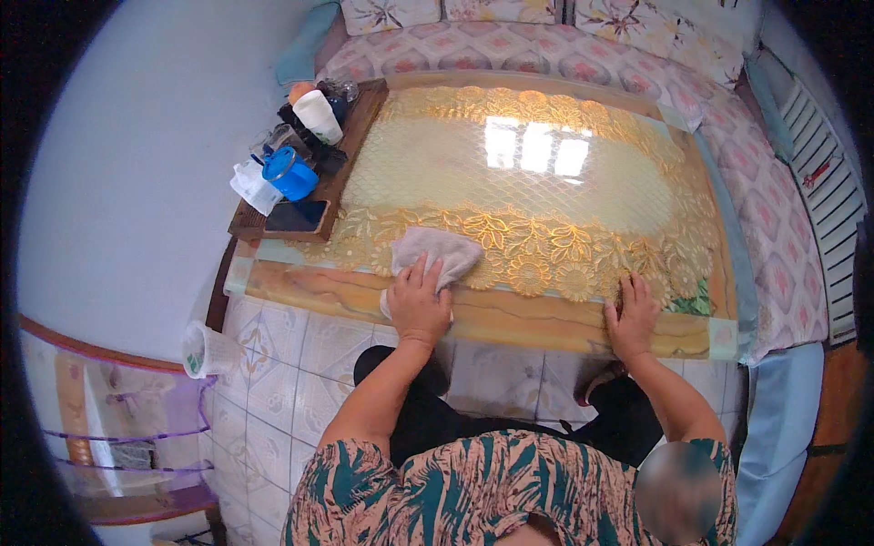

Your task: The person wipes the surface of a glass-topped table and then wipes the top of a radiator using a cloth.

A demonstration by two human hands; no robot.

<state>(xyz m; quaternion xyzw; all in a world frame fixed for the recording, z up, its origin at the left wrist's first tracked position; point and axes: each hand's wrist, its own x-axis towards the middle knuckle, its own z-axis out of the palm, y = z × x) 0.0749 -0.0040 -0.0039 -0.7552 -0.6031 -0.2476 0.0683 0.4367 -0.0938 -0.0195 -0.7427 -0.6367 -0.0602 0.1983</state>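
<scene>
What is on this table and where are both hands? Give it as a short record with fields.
surface: glass-topped low table with a gold lace cover
left hand: left hand pressing flat on a crumpled pale grey cloth near the front edge
right hand: right hand resting flat on the table's front edge, holding nothing
far left corner: dark wooden tray with a blue lidded jug, a white plastic cup and a dark flat phone
behind: floral patterned cushions

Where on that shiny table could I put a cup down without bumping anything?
The middle and right of the glass-topped table lie bare, from the wooden tray across to the sofa. The near edge is taken: left hand on a grey cloth, right hand flat. The tray's cups and jug are crowded.
</scene>
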